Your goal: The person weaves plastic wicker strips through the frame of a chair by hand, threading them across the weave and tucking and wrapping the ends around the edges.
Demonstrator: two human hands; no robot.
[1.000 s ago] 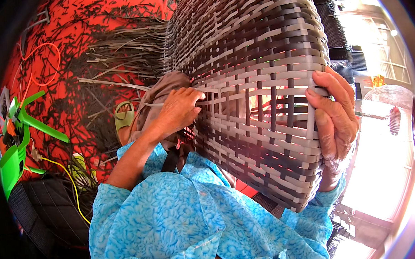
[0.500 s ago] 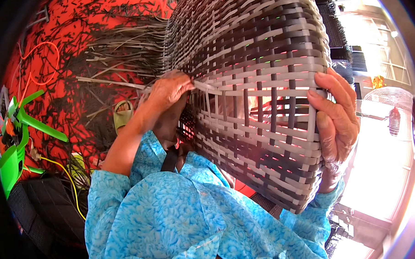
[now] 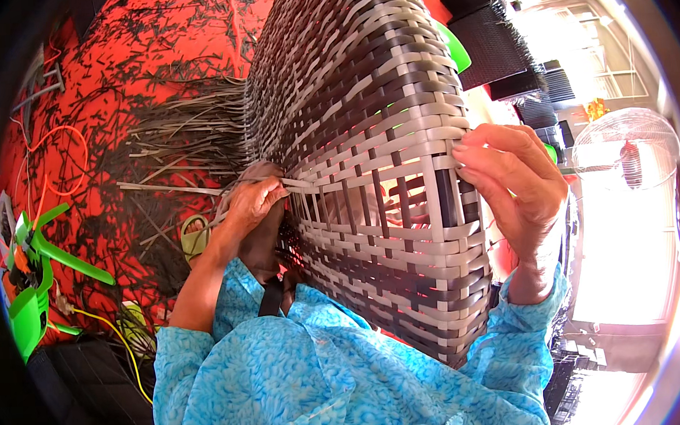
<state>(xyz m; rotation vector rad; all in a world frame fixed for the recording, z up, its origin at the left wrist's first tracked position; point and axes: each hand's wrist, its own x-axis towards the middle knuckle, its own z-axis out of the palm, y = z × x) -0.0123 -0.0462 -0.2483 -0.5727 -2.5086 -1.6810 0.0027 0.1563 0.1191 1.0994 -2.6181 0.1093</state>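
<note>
The weave [image 3: 419,127] runs out of the picture at the top, and its far side cannot be seen; through the gaps in its looser middle, what lies behind shows only in scraps. Glare washes out much of the right side around the fan [image 3: 627,154], and the dark rim swallows part of the green object [image 3: 31,324] at the left. The left hand [image 3: 251,206] has thumb and fingers pinched together on a pale strip [image 3: 300,186], just off the weave's left edge; the exact grip is hard to make out. The right hand [image 3: 520,187] sets its fingertips against the weave's right edge, beside the open gaps; whether they clamp a strip there, I cannot tell. The weave thus stands between the two hands, upright before the blue shirt [image 3: 286,372].
</note>
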